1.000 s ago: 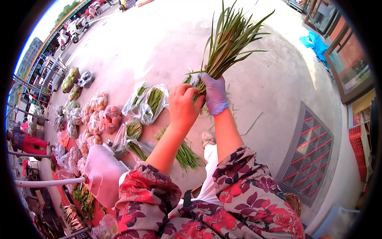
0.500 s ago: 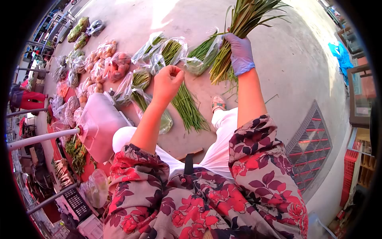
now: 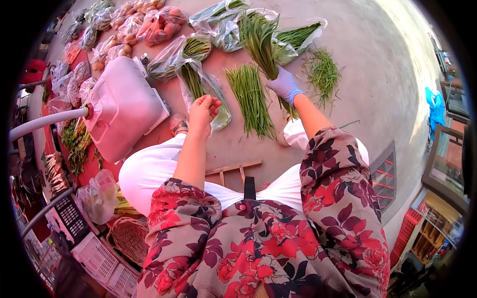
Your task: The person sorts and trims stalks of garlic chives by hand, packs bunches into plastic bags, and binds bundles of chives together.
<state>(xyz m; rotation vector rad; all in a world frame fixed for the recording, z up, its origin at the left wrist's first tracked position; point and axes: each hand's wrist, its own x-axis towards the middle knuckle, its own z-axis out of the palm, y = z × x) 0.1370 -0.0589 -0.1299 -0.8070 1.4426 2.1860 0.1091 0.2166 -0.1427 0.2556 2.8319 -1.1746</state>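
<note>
My right hand [image 3: 285,85], in a purple glove, is closed round a bunch of garlic chives [image 3: 262,47], holding it above the floor with the leaf ends pointing away from me. My bare left hand [image 3: 204,113] has its fingers curled into a pinch; whatever they hold, if anything, is too small to make out. It hovers in front of a plastic bag of green stalks [image 3: 218,111]. Between my hands, a loose pile of thin green stalks [image 3: 250,99] lies on the floor. Scattered green trimmings [image 3: 322,74] lie beyond my right hand.
A pinkish plastic jerrycan [image 3: 124,107] stands by my left knee, with bagged carrots [image 3: 161,27] behind it. More bagged greens [image 3: 297,39] lie ahead. A small wooden frame [image 3: 233,169] is between my legs. A wicker basket [image 3: 128,238] sits at lower left; a floor grate [image 3: 385,171] lies right.
My right hand has come down and nearer with the garlic chives, from raised high to low over the floor. My left hand has dropped slightly, still pinched. The view has tilted down.
</note>
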